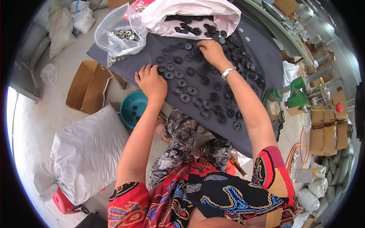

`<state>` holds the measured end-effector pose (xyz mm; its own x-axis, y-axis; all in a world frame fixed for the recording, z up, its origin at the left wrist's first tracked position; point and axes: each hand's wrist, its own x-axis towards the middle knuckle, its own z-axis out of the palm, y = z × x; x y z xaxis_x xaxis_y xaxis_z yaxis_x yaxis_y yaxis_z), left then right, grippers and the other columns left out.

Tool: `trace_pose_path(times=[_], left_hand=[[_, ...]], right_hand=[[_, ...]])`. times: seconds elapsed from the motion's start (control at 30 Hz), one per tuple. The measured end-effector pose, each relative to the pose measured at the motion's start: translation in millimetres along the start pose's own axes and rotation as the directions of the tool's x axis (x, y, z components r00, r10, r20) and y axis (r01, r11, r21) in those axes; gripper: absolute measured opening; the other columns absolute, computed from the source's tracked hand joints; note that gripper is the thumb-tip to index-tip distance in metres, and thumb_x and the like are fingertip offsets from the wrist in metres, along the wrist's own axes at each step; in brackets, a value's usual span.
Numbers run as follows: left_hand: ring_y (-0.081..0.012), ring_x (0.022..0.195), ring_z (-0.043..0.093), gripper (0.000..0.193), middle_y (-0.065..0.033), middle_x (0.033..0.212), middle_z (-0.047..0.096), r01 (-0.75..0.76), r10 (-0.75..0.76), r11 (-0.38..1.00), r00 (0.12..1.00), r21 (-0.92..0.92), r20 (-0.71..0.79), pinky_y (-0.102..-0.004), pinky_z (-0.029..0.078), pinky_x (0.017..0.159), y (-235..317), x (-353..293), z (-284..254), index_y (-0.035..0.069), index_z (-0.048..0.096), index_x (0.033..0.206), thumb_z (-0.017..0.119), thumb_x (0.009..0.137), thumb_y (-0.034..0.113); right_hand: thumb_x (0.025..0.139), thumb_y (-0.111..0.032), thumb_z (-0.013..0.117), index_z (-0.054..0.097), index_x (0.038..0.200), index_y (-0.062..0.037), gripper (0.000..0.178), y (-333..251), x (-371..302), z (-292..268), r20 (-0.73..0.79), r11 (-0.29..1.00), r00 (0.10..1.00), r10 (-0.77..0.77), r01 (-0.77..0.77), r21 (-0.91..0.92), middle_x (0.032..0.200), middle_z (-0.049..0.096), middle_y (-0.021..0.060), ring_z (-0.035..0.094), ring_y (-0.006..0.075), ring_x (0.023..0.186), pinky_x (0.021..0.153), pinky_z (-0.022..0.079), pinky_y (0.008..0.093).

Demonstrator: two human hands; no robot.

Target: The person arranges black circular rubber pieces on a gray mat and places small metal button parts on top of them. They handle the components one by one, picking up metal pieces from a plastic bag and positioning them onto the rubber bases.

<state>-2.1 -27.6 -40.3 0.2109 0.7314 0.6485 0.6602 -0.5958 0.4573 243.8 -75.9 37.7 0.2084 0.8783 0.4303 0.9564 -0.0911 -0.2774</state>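
Note:
Many round black rubber rings [192,90] lie spread on a dark grey cloth-covered table [258,53]. My left hand [151,81] rests palm down at the cloth's near-left edge, fingertips touching rings there. My right hand [211,52], with a silver bracelet on the wrist, reaches farther in, fingers curled down on rings by the loose heap [232,47]. Whether it pinches one is hidden. A white plastic bag [190,11] at the far edge spills more black rings.
A clear plastic bag [118,32] of metal washers sits at the table's far-left corner. Under the table stand a teal bowl [133,108], an open cardboard box [89,85] and a big white sack [89,155]. A green machine [298,95] and cartons are at right.

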Motion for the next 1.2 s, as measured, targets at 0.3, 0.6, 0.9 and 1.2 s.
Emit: trace_pose_path(times=[0.3, 0.6, 0.9, 1.2], left_hand=[[-0.0311, 0.116, 0.051, 0.025, -0.0112, 0.115, 0.063, -0.015, 0.015, 1.0, 1.0, -0.002, 0.0, -0.0535, 0.029, 0.106, -1.1, 1.2, -1.9, 0.007, 0.066, 0.099, 0.059, 0.075, 0.006], [-0.0302, 0.116, 0.052, 0.024, -0.0093, 0.114, 0.063, -0.001, 0.001, 1.0, 1.0, -0.002, 0.01, -0.0505, 0.029, 0.106, 2.3, 1.0, -7.3, 0.008, 0.067, 0.099, 0.058, 0.077, 0.007], [-0.0299, 0.116, 0.052, 0.023, -0.0092, 0.114, 0.063, 0.005, -0.005, 1.0, 1.0, 0.011, 0.028, -0.0502, 0.029, 0.107, 3.0, 1.4, -8.1, 0.008, 0.067, 0.099, 0.059, 0.077, 0.007], [-0.031, 0.115, 0.052, 0.023, -0.0103, 0.114, 0.063, -0.011, 0.011, 1.0, 1.0, -0.002, 0.006, -0.0517, 0.029, 0.105, 2.1, 1.1, -6.3, 0.008, 0.067, 0.098, 0.059, 0.076, 0.007]], right_hand=[[0.077, -0.025, 0.071, 0.07, 0.097, -0.0095, 0.025, -31.7, 19.9, 33.3, 0.065, 0.943, 0.998, 0.012, 0.011, -0.334, 0.1, 0.066, 0.0092, 0.057, 0.0293, 0.104, 0.086, 0.043, 0.0455], [0.075, -0.027, 0.071, 0.07, 0.099, -0.0092, 0.03, -26.7, 29.1, 40.8, 0.217, 0.921, 0.975, -0.048, 0.127, -0.367, 0.104, 0.064, 0.011, 0.055, 0.0293, 0.109, 0.091, 0.04, 0.0463], [0.073, -0.028, 0.073, 0.065, 0.099, -0.0026, 0.038, -22.8, 26.2, 27.2, 0.216, 0.982, 0.976, -0.026, 0.065, -0.177, 0.1, 0.066, 0.0127, 0.057, 0.029, 0.104, 0.094, 0.04, 0.0419], [0.075, -0.034, 0.073, 0.066, 0.099, -0.0057, 0.038, -25.2, 16.9, 19.0, 0.161, 0.99, 0.985, 0.062, -0.04, -0.136, 0.1, 0.067, 0.0114, 0.057, 0.0271, 0.106, 0.088, 0.038, 0.0424]])
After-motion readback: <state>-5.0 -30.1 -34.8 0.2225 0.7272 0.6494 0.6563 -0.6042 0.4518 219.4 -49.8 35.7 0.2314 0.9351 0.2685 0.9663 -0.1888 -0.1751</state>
